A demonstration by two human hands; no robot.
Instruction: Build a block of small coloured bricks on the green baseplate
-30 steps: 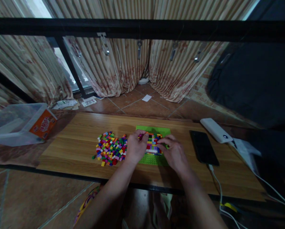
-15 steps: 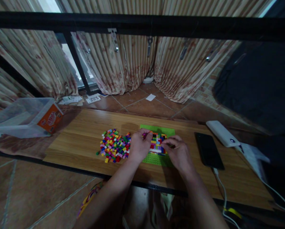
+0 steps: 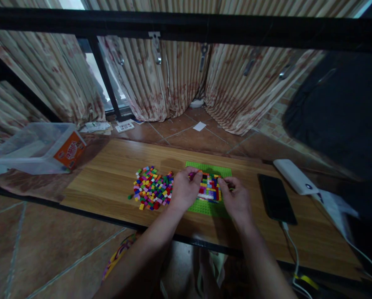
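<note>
A colourful build of toy bricks [image 3: 210, 192] sits on a green baseplate [image 3: 208, 209] on the table. My left hand [image 3: 186, 190] is at the build's left side, its thumb and fingers closed around that edge. At the right side is my right hand [image 3: 236, 201], with fingers curled and thumb and fingertips close together beside the build. Whatever lies between those right fingertips is too small to make out. Just left of my left hand, a loose pile of small toy bricks [image 3: 153, 187] in many colours spreads over the wood.
The wooden table [image 3: 101, 178] has a black front edge. On its right lie a black phone [image 3: 276, 199] with a white cable [image 3: 291, 243] and a white power bank [image 3: 294, 176]. A clear plastic box [image 3: 33, 155] with an orange label stands at the far left. Behind hang curtains [image 3: 173, 83].
My right hand has moved from over the build to its right edge, uncovering more bricks. My left hand stays at the left side. The whole view has shifted slightly.
</note>
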